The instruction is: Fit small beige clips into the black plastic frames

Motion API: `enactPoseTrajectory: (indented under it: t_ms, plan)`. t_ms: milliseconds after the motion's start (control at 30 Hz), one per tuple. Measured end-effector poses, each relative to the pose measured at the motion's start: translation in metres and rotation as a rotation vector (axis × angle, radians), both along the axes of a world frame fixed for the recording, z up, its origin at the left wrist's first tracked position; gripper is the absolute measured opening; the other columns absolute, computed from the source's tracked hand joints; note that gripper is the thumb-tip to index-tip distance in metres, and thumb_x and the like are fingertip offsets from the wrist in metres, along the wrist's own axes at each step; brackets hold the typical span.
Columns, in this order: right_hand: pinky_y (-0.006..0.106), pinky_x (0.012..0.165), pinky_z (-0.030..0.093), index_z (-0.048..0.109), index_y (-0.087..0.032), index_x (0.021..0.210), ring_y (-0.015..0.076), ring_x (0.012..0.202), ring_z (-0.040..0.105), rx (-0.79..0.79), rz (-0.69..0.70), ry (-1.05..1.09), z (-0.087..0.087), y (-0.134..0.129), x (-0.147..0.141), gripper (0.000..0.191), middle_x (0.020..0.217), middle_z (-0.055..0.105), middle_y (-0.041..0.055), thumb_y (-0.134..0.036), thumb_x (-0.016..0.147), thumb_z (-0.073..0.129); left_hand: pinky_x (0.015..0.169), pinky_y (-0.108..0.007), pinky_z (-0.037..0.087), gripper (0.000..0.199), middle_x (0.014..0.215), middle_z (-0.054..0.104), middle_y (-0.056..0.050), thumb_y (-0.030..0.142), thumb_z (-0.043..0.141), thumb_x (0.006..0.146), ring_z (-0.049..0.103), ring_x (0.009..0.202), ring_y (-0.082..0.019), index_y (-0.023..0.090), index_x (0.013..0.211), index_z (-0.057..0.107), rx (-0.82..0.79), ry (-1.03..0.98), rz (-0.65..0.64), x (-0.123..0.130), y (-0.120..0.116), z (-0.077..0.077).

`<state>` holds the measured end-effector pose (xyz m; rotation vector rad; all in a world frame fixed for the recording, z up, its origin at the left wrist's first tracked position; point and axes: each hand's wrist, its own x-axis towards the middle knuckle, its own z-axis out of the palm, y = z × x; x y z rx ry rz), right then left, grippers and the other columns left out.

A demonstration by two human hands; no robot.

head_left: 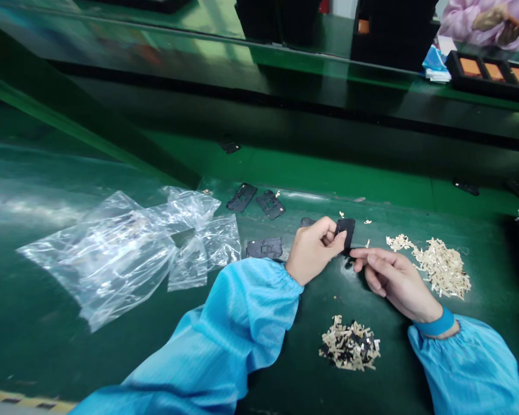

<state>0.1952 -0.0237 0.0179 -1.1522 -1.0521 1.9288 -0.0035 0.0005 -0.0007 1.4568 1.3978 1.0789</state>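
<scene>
One thin black plate (347,229) is held up, tilted, over the middle of a green desk (303,374), pinched between the thumb and fingers of the person's left hand (312,252). The right hand (391,279) is just to its right, half curled, index finger stretched to the plate's lower edge; whether its fingers grip a small piece cannot be told. Blue sleeves (255,311) cover both arms, and a blue band (436,323) circles the right wrist. Left of the hands lie three similar black parts (264,248), two of them farther back. To the right is a heap of pale small pieces (443,268); nearer, a mixed pale-and-black heap (350,346). Crumpled clear plastic bags (112,259) spread at left. At far right, a co-worker's pink sleeve (458,20) shows behind a black tray (480,85) of orange blocks (471,67).
</scene>
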Motion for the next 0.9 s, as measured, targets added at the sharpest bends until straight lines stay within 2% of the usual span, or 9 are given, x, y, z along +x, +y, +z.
enactPoseTrajectory:
  t_ms: [567,900]
  plan:
    - [0.022,0.042,0.028,0.079,-0.019,0.108,0.0056,0.048,0.037,-0.059,-0.022,0.074,0.0009,0.0023,0.0,0.028,0.086,0.069,0.0059,-0.038,0.092,0.068,0.041,-0.015,0.041,0.034,0.048,0.052,0.008,0.036,0.065,0.086,0.055,0.041,-0.008,0.021,0.067,0.041,-0.083,-0.154,-0.01,-0.0004,0.0004,-0.0002]
    - [0.022,0.041,0.027,0.08,-0.018,0.104,0.0055,0.047,0.038,-0.067,-0.039,0.064,0.002,0.0026,-0.0006,0.028,0.083,0.068,0.005,-0.04,0.091,0.07,0.038,-0.013,0.04,0.036,0.049,0.054,0.007,0.039,0.067,0.084,0.057,0.041,-0.008,0.021,0.067,0.041,-0.134,-0.195,-0.042,-0.0015,0.0015,0.0012]
